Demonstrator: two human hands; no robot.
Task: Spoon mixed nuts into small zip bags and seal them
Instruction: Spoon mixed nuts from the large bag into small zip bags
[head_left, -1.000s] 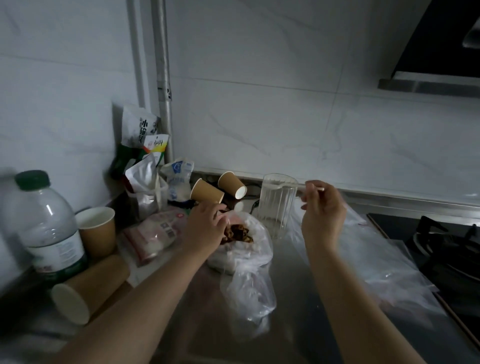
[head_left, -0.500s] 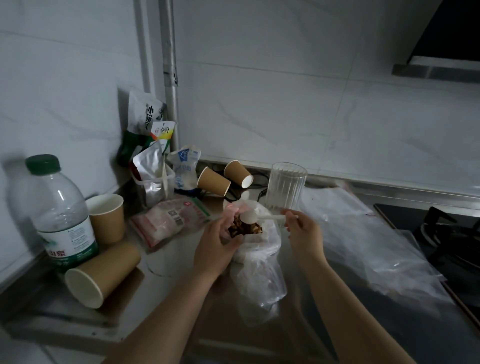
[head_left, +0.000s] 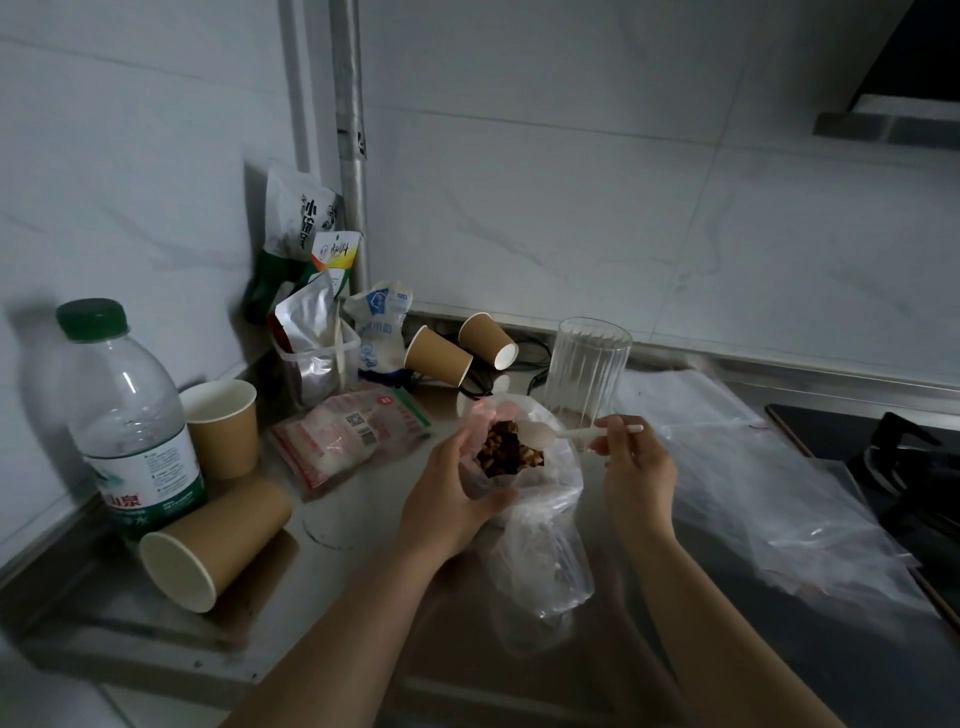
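My left hand (head_left: 447, 499) cups the open plastic bag (head_left: 535, 519) of mixed nuts (head_left: 506, 449) just in front of the ribbed glass (head_left: 587, 374). My right hand (head_left: 631, 457) pinches the white spoon (head_left: 566, 434), bowl at the nuts. I'm scooping; next, carry a level spoonful to a zip bag.

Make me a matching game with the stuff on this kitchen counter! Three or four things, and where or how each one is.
Things:
1. white plastic spoon
2. clear ribbed drinking glass
3. green-capped plastic water bottle
4. brown paper cup beside the bottle

States:
A. lying on its side
B. standing far left
C. held by the right hand
D. upright behind the nut bag

Pairs: 1-C, 2-D, 3-B, 4-A
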